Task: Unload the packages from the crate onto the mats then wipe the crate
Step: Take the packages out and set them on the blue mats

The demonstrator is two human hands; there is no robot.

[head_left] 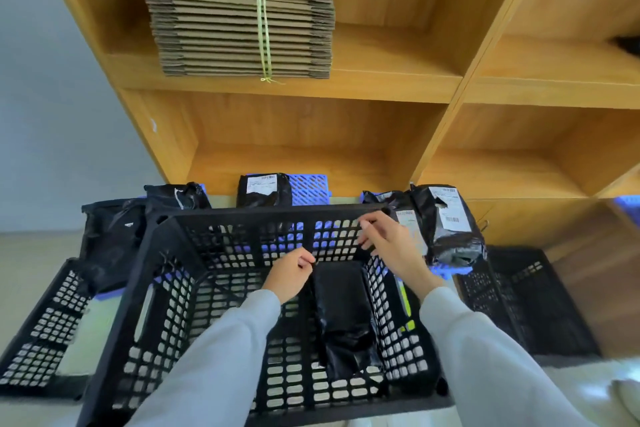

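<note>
So there's one package [341, 312] lying in the crate [221, 288], flat on the floor of it and tucked along the right wall, running from near the far wall back toward the near edge. The left hand [289, 276] is pinching the package's far end, fingers curled round the top corner of the bag. The right hand [388, 241] is hovering just above the crate's far right corner with fingers loosely spread, holding nothing as far as I can see.

It's a black poly mailer, glossy and crinkled, so I'm guessing it's soft and floppy rather than stiff. The near end looks bunched and slack, the middle fuller. Probably light, clothing or something like it, nothing fragile by the look of it, but that film is slippery. A corner pinch is likely going to let the bag dangle and swing, so I'd be getting the free hand under the fuller middle, or grabbing a fistful of the loose plastic instead of flat film.

Other packages are already sitting out on the blue mats [308, 188] past the far edge of the crate, at the foot of the shelf [346, 135]. Wiping isn't started yet by my reckoning, no cloth in view.
</note>
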